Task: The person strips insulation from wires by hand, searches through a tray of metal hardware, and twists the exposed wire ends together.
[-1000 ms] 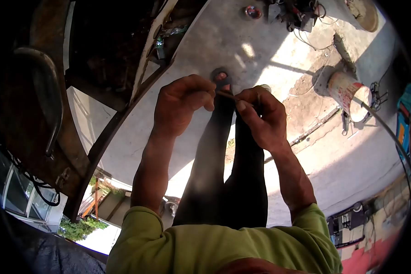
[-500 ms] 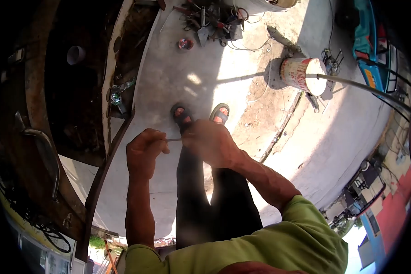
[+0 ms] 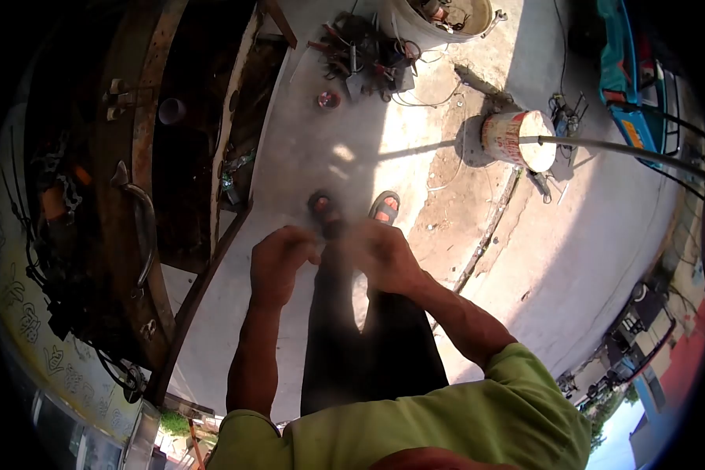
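My left hand is held in front of my legs with its fingers curled in. A little to its right, my right hand is also curled, its fingertips smeared by motion. The two hands face each other with a small gap between them. Whatever they grip is hidden by the fingers and the blur. Below them are my dark trousers and my sandals on the concrete floor.
On the left stands a rusty metal frame with a curved handle. Ahead lie a heap of tools, a small red container and a large bucket. A white-and-red bucket with a pole is to the right.
The thin rod seen between my hands no longer shows. My left hand has moved right, closer to my right hand. The view has shifted, showing more of the frame at left.
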`<state>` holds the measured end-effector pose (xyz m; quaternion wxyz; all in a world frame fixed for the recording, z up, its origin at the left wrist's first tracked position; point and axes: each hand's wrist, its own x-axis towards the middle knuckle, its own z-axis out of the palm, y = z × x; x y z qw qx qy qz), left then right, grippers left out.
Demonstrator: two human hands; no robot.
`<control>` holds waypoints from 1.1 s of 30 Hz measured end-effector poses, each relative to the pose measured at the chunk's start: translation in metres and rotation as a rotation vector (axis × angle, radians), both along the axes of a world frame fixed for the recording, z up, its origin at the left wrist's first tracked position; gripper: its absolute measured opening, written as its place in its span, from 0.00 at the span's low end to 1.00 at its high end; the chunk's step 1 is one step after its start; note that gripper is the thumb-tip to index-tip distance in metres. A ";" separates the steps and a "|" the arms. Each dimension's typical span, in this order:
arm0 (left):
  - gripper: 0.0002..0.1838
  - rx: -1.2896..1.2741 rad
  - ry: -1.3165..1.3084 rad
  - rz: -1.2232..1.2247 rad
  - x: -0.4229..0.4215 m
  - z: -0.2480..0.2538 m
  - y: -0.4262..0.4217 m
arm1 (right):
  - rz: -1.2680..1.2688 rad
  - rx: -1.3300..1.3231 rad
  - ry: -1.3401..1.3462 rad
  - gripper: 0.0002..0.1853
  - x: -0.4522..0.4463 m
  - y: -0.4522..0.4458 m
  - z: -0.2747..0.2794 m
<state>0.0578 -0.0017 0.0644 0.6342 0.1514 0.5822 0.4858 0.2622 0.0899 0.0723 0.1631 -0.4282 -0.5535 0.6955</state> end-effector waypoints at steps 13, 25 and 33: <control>0.08 0.151 0.145 -0.224 0.011 0.028 0.017 | 0.080 -0.140 -0.037 0.11 0.022 0.010 0.016; 0.09 -0.038 0.030 -0.152 0.015 0.044 0.005 | 0.043 -0.314 -0.008 0.08 0.023 -0.005 0.015; 0.07 -0.207 0.000 -0.090 0.020 0.035 -0.014 | 0.130 0.237 -0.130 0.04 0.015 -0.015 0.026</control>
